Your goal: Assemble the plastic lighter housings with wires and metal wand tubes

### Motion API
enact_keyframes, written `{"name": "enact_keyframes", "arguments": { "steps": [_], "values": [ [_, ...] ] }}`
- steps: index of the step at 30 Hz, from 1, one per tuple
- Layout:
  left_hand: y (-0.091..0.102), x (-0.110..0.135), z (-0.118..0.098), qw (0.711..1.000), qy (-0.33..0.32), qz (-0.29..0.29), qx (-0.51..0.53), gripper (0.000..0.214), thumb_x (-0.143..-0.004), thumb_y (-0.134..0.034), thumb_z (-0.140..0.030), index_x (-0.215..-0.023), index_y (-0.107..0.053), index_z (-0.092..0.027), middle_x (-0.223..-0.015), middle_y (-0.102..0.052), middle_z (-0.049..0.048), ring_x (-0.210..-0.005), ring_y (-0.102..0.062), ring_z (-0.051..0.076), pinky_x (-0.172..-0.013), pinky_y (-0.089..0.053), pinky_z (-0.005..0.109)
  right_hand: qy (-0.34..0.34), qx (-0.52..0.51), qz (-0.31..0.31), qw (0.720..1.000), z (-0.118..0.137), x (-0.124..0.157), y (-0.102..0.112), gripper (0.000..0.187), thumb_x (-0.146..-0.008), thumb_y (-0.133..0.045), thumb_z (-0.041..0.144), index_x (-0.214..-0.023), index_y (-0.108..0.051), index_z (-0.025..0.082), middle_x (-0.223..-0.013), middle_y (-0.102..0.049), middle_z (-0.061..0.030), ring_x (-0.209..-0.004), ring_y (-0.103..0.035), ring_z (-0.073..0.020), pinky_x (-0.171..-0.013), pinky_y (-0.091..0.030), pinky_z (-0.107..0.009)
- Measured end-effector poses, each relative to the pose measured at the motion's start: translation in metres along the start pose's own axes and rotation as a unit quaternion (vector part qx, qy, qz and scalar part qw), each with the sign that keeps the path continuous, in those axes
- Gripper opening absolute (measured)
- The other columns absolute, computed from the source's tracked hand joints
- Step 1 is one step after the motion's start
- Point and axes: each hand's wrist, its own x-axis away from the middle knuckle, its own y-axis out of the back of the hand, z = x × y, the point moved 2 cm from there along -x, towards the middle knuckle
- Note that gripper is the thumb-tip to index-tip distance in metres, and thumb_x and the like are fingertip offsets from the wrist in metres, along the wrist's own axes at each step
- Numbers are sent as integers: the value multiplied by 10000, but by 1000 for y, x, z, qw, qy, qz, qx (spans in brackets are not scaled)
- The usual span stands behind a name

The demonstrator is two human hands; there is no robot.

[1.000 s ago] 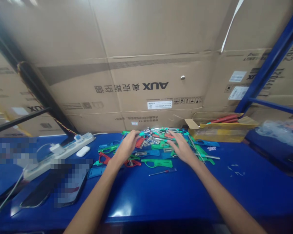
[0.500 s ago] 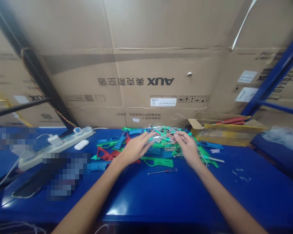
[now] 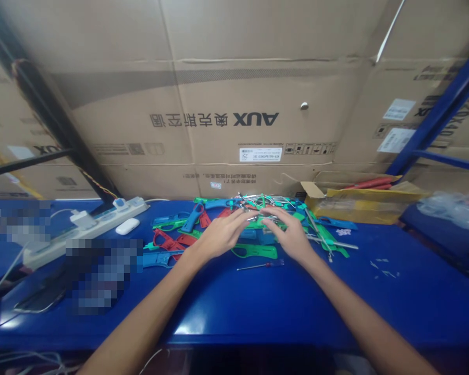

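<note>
My left hand [image 3: 224,232] reaches over the heap of plastic lighter-handle shells and metal parts, fingers bent and close together at a thin silvery piece [image 3: 252,218]. Opposite it, my right hand [image 3: 291,234] has curled fingers, with its thumb just below them. The fingertips of both hands nearly meet, and what they grip is too small to make out. Below them lies a green handle shell [image 3: 258,251]. Nearer to me is a small screwdriver [image 3: 258,266] with a clear and red handle. Red shells [image 3: 168,240] and a blue shell [image 3: 160,259] lie left of my hands.
A white power strip [image 3: 89,229] with plugs and a white oval case [image 3: 127,226] lie left. At the back right stands an open carton [image 3: 359,208] with red pieces in it. Metal rods [image 3: 346,245] stick out from the heap. Small clear scraps [image 3: 385,268] lie on the right.
My right hand has moved left, bringing its fingertips close to those of my left hand. The left hand has shifted only slightly. The camera view has tilted a little.
</note>
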Motion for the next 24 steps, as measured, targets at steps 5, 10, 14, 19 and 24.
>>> {"name": "enact_keyframes", "arguments": {
  "steps": [5, 10, 14, 19, 24],
  "values": [
    [-1, -1, -4, 999, -12, -6, 31, 352, -1081, -366, -298, -1405, -494, -249, -1308, -653, 72, -1177, -653, 231, -938, -565, 373, -1, -15, -10, 1000, 2, 2, -2, 207, -937, -636, 371, -1063, -765, 271, -1066, -776, -37, -1031, -708, -250, -937, -540, -401],
    [0, 0, -9, 999, -17, -3, 34, 333, -1084, -373, -304, -1386, -503, -255, -1322, -649, 55, -1219, -634, 220, -956, -558, 358, 18, -20, -41, 999, 8, 2, 0, 174, -920, -656, 378, -947, -786, 265, -945, -784, -32, -942, -718, -248, -904, -548, -400],
    [1, 0, -11, 999, -11, 7, 33, 331, -1078, -390, -301, -1386, -502, -253, -1314, -661, 60, -1139, -679, 220, -882, -579, 333, -3, -63, -44, 997, 9, 1, 0, 170, -864, -722, 417, -872, -785, 259, -910, -787, -36, -923, -723, -254, -903, -556, -417],
    [1, 1, -11, 999, 2, 11, 29, 298, -1068, -417, -323, -1324, -531, -223, -1229, -701, 64, -1041, -716, 236, -848, -585, 357, -21, -114, -27, 993, 8, 0, 1, 176, -821, -764, 442, -830, -796, 269, -894, -787, -37, -907, -728, -256, -888, -571, -433],
    [3, 1, -14, 1000, -10, 3, 28, 366, -1072, -398, -314, -1423, -485, -252, -1252, -686, 71, -1046, -702, 218, -810, -589, 325, -33, -105, -30, 993, 7, 2, 1, 186, -823, -756, 451, -828, -800, 270, -892, -787, -42, -956, -726, -275, -904, -573, -448]
  ]
}}
